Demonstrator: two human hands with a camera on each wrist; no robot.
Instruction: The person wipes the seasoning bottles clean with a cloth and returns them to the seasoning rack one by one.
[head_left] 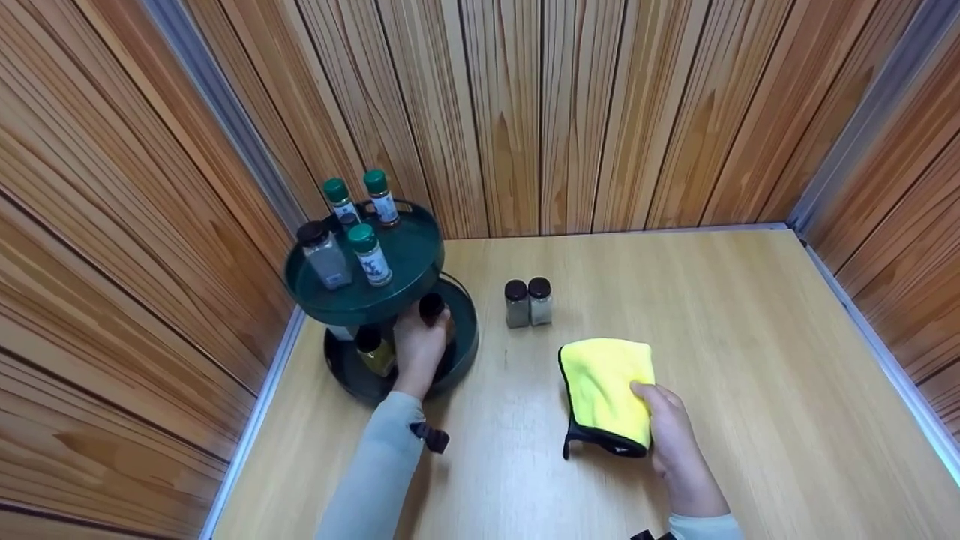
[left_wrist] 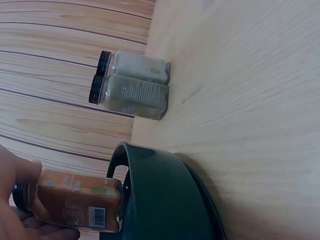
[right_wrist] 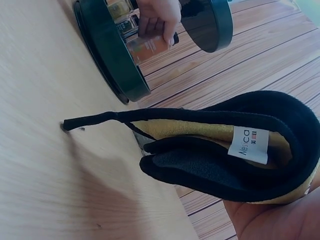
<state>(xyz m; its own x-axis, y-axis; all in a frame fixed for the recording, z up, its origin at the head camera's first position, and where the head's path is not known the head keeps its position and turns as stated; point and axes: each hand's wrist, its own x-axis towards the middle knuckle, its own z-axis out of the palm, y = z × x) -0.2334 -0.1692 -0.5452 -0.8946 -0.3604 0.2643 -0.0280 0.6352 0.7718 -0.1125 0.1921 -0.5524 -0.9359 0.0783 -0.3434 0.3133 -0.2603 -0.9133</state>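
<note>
My left hand (head_left: pixel 418 346) grips a spice jar (left_wrist: pixel 80 200) with orange-brown contents and a black cap, at the lower tier (head_left: pixel 466 341) of a dark green two-tier rack. In the left wrist view the jar's base is by the tier's rim; whether it touches the tier floor I cannot tell. A folded yellow cloth (head_left: pixel 606 386) with black edging is in my right hand (head_left: pixel 671 442), thumb on top. The right wrist view shows the cloth's white label (right_wrist: pixel 249 145) and a black loop hanging from it.
Two black-capped jars (head_left: pixel 528 303) stand side by side on the table right of the rack. The upper tier (head_left: pixel 409 277) holds green-capped bottles (head_left: pixel 370 255) and a black-capped jar (head_left: pixel 324 255). Another jar (head_left: pixel 375 351) leans in the lower tier. Wood-panelled walls (head_left: pixel 577 112) enclose the table.
</note>
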